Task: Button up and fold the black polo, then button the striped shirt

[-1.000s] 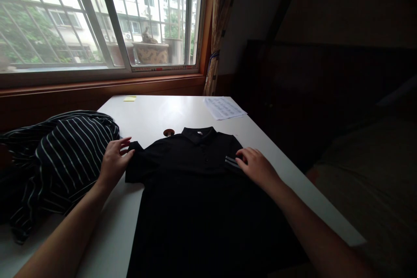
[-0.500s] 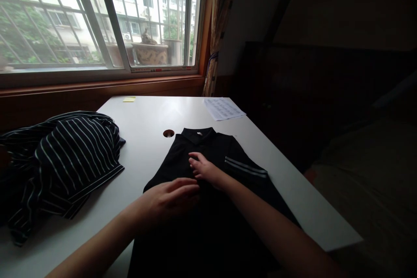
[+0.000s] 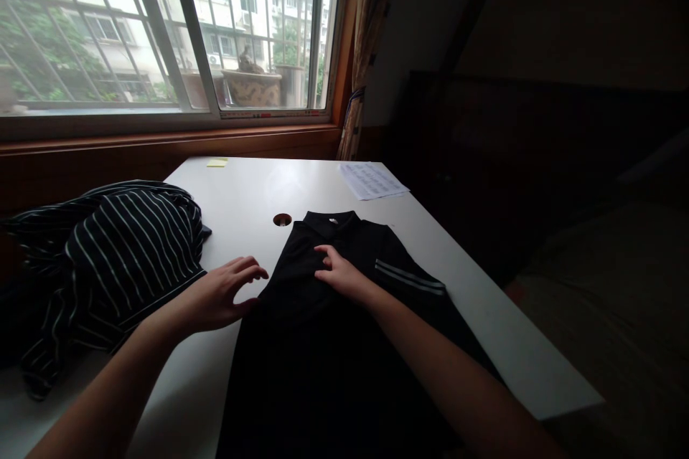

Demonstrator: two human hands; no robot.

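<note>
A black polo shirt (image 3: 323, 344) lies spread on the white table, collar (image 3: 332, 224) at the far end. Two pale stripes run along its right sleeve (image 3: 412, 277); no left sleeve shows, and that side forms a slanting edge. My left hand (image 3: 226, 290) is at this slanting edge, thumb and fingers apart, holding nothing. Over the upper front of the shirt is my right hand (image 3: 341, 276), with thumb and forefinger spread and nothing between them. Whether its underside touches the cloth I cannot tell.
A heap of black cloth with white stripes (image 3: 129, 251) lies at the left of the table (image 3: 538, 366). Printed sheets (image 3: 371, 181) and a yellow sticky note (image 3: 217, 163) are at the far edge. A round cable hole (image 3: 282, 219) sits left of the collar. Beyond stands a barred window.
My left hand has moved left, from above the shirt's middle to its left edge, and its thumb has spread from the fingers. My right hand stays over the upper front.
</note>
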